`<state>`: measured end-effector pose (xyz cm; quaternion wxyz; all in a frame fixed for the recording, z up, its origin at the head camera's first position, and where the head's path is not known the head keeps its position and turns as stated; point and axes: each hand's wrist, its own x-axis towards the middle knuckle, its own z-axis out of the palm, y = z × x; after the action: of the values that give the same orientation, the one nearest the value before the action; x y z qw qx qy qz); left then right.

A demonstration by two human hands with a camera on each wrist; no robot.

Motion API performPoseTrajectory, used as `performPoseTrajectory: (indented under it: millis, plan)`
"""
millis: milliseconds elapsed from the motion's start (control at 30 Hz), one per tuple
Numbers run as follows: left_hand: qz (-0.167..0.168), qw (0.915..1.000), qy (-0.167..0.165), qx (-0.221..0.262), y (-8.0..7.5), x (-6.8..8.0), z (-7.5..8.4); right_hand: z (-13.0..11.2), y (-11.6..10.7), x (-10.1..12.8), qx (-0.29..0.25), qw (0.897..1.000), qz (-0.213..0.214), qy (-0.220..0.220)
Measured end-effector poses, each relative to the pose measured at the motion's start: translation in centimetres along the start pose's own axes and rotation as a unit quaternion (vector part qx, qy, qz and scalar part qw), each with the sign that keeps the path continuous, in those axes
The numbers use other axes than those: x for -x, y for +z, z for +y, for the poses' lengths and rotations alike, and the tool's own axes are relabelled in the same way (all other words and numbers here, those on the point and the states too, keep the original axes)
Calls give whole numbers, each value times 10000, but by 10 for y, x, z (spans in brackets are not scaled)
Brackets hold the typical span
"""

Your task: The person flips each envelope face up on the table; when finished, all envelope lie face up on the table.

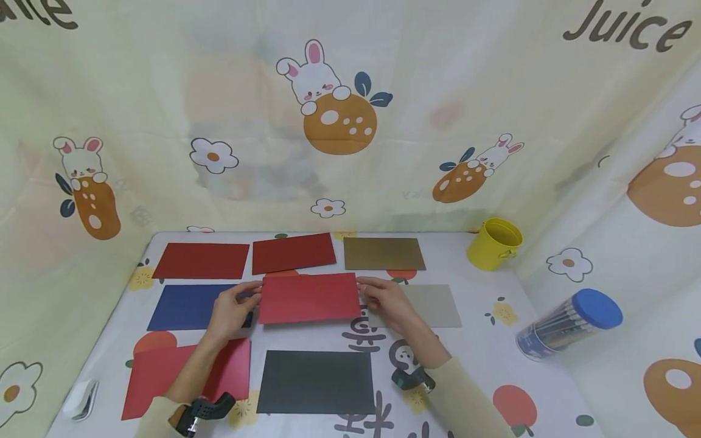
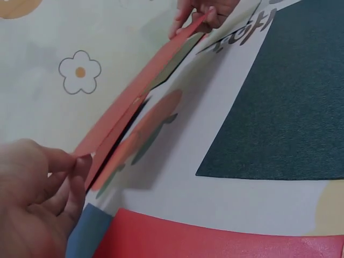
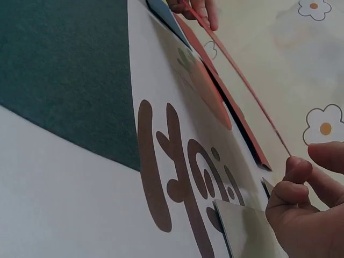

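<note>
Both hands are on the red envelope point(image 1: 309, 298), which sits at the centre of the table point(image 1: 482, 340) between the blue envelope point(image 1: 186, 307) and the grey envelope point(image 1: 432, 304). My left hand point(image 1: 232, 307) pinches its left short edge between thumb and fingers; my right hand point(image 1: 386, 301) pinches the right short edge likewise. The wrist views show the envelope lifted off the cloth with its flap standing open, not lying flat. In my judgement the step is best done by keeping both pinches level and near the corners so the paper does not bow, and by holding it clear of the dark red envelope point(image 1: 294, 253) behind and the black envelope point(image 1: 316, 382) in front. Other items noted: a dark red envelope point(image 1: 201, 260) at rear left, a gold envelope point(image 1: 384, 253), a bright red envelope point(image 1: 164, 374), a yellow tin bucket point(image 1: 495, 243), and a blue-lidded tube point(image 1: 569, 325) lying on its side. Legible writing: "Juice" point(image 1: 627, 27) on the backdrop at upper right; the table cloth carries brown Korean lettering point(image 1: 361, 334), partly covered, which I cannot read in full.
</note>
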<state>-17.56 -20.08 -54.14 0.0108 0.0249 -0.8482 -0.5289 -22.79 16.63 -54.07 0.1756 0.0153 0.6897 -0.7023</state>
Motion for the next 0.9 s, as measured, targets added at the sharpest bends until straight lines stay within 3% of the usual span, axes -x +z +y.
performPoseTrajectory:
  millis: [300,567,900]
  plan:
    - [-284,9968,41,744,-5,0,-2,-1,-1,0,-99,9999,-56,-42]
    - [-224,9965,101,794,-9,-2,-6,-5,3,1,406,9988,21,-279]
    - [-235,9970,71,728,-12,-1,-8,-10,0,-1,826,9956,-217,-396]
